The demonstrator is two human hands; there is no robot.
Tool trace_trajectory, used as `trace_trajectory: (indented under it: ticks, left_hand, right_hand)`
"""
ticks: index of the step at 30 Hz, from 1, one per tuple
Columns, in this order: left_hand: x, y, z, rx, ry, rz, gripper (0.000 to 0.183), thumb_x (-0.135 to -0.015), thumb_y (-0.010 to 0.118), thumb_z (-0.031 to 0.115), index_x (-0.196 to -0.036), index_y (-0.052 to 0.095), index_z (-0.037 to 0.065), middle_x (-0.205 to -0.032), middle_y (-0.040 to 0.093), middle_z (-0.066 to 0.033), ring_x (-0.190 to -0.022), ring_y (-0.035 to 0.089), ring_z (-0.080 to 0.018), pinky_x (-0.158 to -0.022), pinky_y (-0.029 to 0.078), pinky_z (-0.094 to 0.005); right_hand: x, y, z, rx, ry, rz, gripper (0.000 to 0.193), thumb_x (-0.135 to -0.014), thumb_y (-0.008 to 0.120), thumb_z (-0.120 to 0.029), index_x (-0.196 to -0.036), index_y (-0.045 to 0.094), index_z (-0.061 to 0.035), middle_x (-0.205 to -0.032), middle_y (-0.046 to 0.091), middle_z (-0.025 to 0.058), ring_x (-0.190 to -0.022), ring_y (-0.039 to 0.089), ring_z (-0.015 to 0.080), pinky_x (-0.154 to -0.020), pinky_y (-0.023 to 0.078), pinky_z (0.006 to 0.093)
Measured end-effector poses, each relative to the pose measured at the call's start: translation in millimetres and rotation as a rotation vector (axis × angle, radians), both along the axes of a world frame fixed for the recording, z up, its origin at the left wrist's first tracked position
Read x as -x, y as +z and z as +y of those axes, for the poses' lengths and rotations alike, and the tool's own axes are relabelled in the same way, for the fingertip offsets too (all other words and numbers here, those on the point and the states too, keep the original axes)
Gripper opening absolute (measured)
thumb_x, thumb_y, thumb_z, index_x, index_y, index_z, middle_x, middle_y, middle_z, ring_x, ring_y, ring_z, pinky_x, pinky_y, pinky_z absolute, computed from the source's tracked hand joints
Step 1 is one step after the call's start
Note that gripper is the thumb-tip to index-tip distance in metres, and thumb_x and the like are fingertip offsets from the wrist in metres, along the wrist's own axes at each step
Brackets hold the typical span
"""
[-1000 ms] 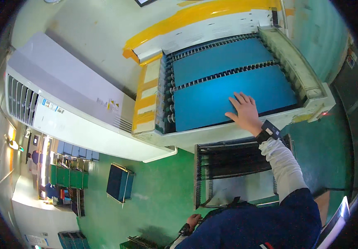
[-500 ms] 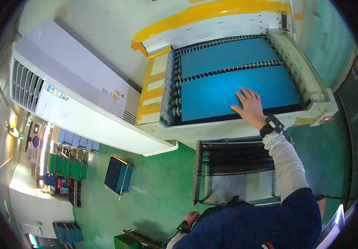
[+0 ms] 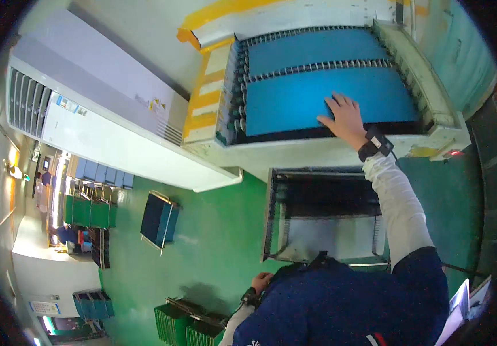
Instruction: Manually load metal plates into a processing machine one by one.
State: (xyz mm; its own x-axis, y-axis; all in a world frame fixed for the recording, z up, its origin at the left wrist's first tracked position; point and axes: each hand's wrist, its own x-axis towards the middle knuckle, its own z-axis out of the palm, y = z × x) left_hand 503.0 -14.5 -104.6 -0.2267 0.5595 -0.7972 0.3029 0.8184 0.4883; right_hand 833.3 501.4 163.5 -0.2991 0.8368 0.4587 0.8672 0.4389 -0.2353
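My right hand (image 3: 346, 118), with a dark band at the wrist, reaches over the nearer of two blue panels (image 3: 283, 106). Its fingers are spread, and it seems to lie on or just above the panel near its front edge. The other blue panel (image 3: 317, 51) lies behind, with a row of rollers (image 3: 329, 66) between the two. Both panels rest flat in a roller conveyor with pale side walls (image 3: 427, 86). My left hand (image 3: 261, 281) hangs low beside my waist, away from the conveyor; its fingers are partly hidden by my body.
Below the conveyor's front stands a dark slotted rack (image 3: 271, 213). A long white air conditioner (image 3: 121, 132) fills the left side. On the green floor are a small cart with dark panels (image 3: 159, 222) and a rack of green panels (image 3: 173, 326). Two people are far left.
My view has shifted, so the conveyor and floor items sit higher in the picture. My right hand stays over the nearer panel, with fingers spread.
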Motion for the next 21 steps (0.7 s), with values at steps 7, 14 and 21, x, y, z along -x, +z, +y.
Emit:
trace_trajectory:
  ticks: [7, 14, 21]
  left_hand:
    - [-13, 20, -9, 0.026, 0.115, -0.153, 0.040, -0.080, 0.064, 0.031, -0.105, 0.061, 0.000, -0.095, 0.065, -0.0096, -0.080, 0.061, -0.0162, -0.074, 0.048, -0.0291]
    - [-13, 17, -13, 0.014, 0.228, -0.071, 0.040, -0.078, 0.066, 0.031, -0.103, 0.062, 0.000, -0.092, 0.066, -0.0098, -0.079, 0.061, -0.0167, -0.071, 0.049, -0.0295]
    - [-12, 12, -14, 0.010, 0.169, -0.083, 0.040, -0.077, 0.064, 0.034, -0.101, 0.064, 0.001, -0.093, 0.066, -0.0092, -0.081, 0.061, -0.0182, -0.074, 0.048, -0.0315]
  right_hand:
    - [37, -7, -100, -0.033, 0.322, 0.409, 0.029, -0.078, 0.064, -0.024, -0.097, 0.059, -0.0028, -0.095, 0.060, 0.0150, -0.089, 0.055, 0.0343, -0.078, 0.043, 0.0421]
    - [19, -119, -234, 0.557, 0.362, 0.352, 0.029, -0.076, 0.064, -0.027, -0.093, 0.061, -0.0034, -0.089, 0.060, 0.0146, -0.085, 0.055, 0.0342, -0.073, 0.044, 0.0426]
    - [-8, -169, -268, 0.588, 0.259, -0.011, 0.034, -0.073, 0.064, -0.022, -0.101, 0.058, -0.0045, -0.098, 0.056, 0.0139, -0.093, 0.052, 0.0320, -0.079, 0.043, 0.0429]
